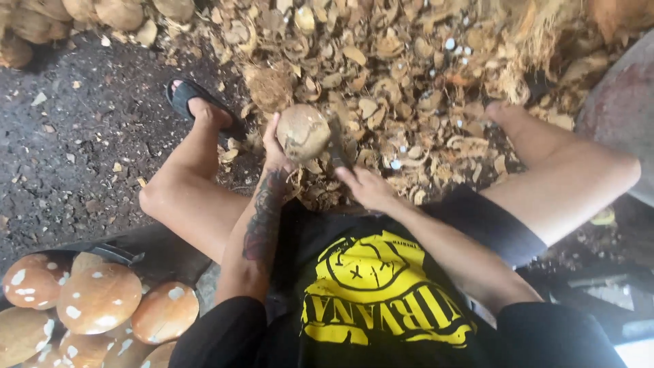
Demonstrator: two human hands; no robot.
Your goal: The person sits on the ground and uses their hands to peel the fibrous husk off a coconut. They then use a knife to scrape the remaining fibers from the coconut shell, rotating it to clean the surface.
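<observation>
I see the coconut (302,131) a little above the middle of my view, round and pale brown with scraps of dark fibre on its shell, held up clear of the ground over the litter between the knees. My left hand (276,146) cups it from about 8 o'clock, fingers spread wide around its lower left side and thumb up along its edge, so that hand is wrapped firmly on the coconut. At 4 o'clock of the coconut my right hand (364,187) is closed around the handle of a dark blade (336,146), whose metal runs up just beside the coconut's right flank; I cannot tell whether the edge touches the shell. The left forearm carries a dark tattoo (262,218). Outward from there, a deep heap of shell chips and husk scraps (395,75) fills the ground from 11 to 2 o'clock. At 10 o'clock the left foot sits in a black sandal (187,95) on dark gritty soil (75,136), and the right leg stretches toward 2 o'clock into the scraps. Down at 8 o'clock, well apart from the hands, a pile of peeled coconuts (95,300) lies, brown with white patches. At 6 o'clock I see a black shirt with a yellow print (375,286).
</observation>
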